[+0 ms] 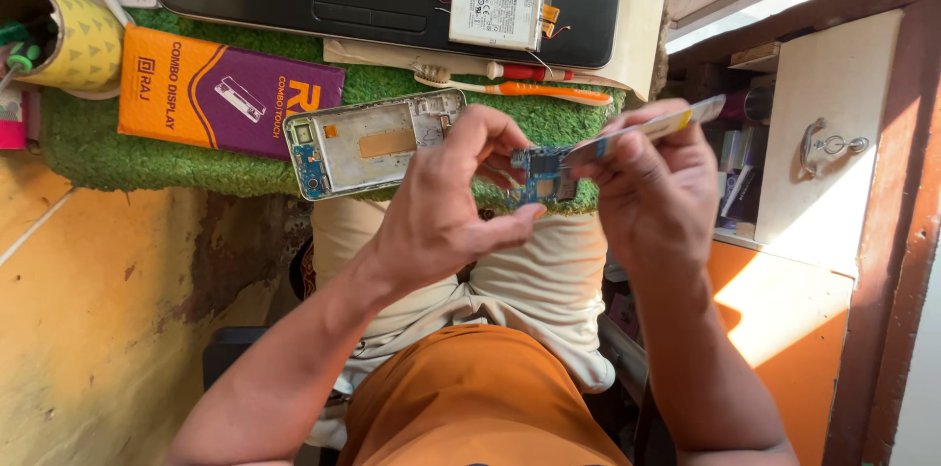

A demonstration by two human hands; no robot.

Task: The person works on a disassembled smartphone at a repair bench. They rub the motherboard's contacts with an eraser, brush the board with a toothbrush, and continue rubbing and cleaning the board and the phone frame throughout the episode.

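Blue circuit board (542, 175) pinched between both hands above the lap.
Left hand (446, 201) fingers clamped on board's left edge; right hand (652, 182) fingers closed on a thin flat tool (652, 127), tip touching board. Opened phone frame (372, 143) lying just left on green mat (98, 147), orange toothbrush (520, 86) farther off.

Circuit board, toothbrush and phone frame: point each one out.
circuit board (541, 175), head view, blue face between both hands.
toothbrush (549, 90), head view, orange handle.
phone frame (377, 143), head view, tan patch at its middle.
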